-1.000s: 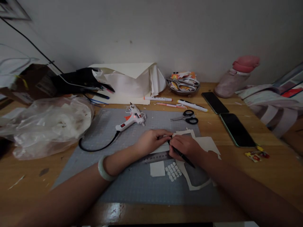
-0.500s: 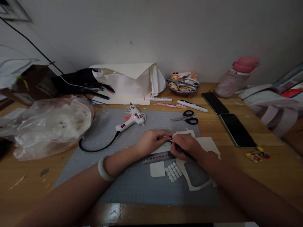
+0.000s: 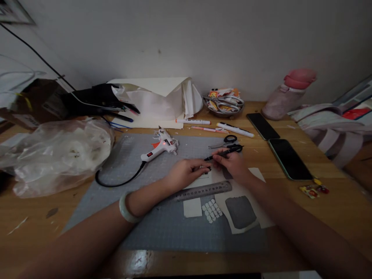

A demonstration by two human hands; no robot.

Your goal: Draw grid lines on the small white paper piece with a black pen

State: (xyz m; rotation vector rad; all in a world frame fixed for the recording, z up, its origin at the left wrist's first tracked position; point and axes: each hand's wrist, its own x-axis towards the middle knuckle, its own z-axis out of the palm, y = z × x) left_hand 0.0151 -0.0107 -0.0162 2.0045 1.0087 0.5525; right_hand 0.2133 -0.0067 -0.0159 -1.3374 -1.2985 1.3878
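My left hand (image 3: pixel 186 173) rests on a small white paper piece (image 3: pixel 202 180) on the grey cutting mat (image 3: pixel 162 228), fingertips pinching something tiny and dark. My right hand (image 3: pixel 232 164) holds a black pen (image 3: pixel 223 153) lifted off the paper, lying almost level and pointing left. A metal ruler (image 3: pixel 203 190) lies just in front of both hands. Below it sit a white paper square (image 3: pixel 192 207), a cluster of small white bits (image 3: pixel 212 211) and a cut-out white sheet (image 3: pixel 247 217).
A white glue gun (image 3: pixel 159 148) with black cord lies on the mat. Black-handled scissors (image 3: pixel 228 142), markers (image 3: pixel 235 130), two phones (image 3: pixel 286 159), a bowl with scissors (image 3: pixel 223 104), a pink bottle (image 3: pixel 287 95) and a plastic bag (image 3: pixel 55 155) crowd the wooden desk.
My right hand lifted the pen off the paper and moved up and away, turning the pen level. The ruler now shows fully. My left hand stayed put.
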